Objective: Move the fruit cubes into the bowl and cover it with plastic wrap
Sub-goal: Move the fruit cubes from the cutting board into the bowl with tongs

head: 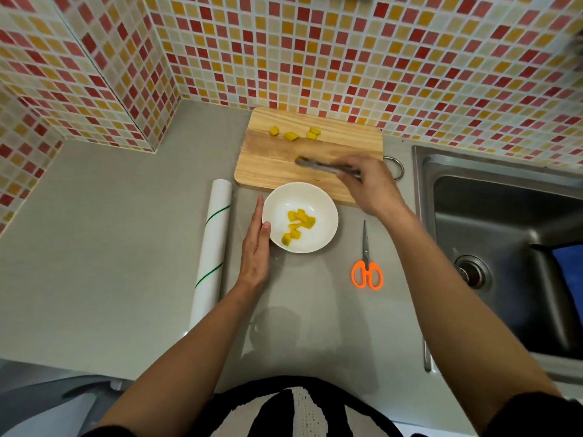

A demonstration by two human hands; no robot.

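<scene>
A white bowl (pixel 318 200) stands on the grey counter in front of a wooden cutting board (pixel 271 162) and holds several yellow fruit cubes (pixel 298 220). Three more cubes (pixel 291 135) lie near the board's far edge. My right hand (pixel 369 184) grips metal tongs (pixel 325 165) over the board, their tips pinching a yellow cube (pixel 299 159); the tongs look blurred. My left hand (pixel 255 247) rests flat against the bowl's left side, fingers straight, thumb on the rim. A white roll of plastic wrap (pixel 213 247) with green stripes lies left of the bowl.
Orange-handled scissors (pixel 366 263) lie on the counter right of the bowl. A steel sink (pixel 504 247) with a blue item inside fills the right side. Mosaic-tiled walls stand behind the board and at the left.
</scene>
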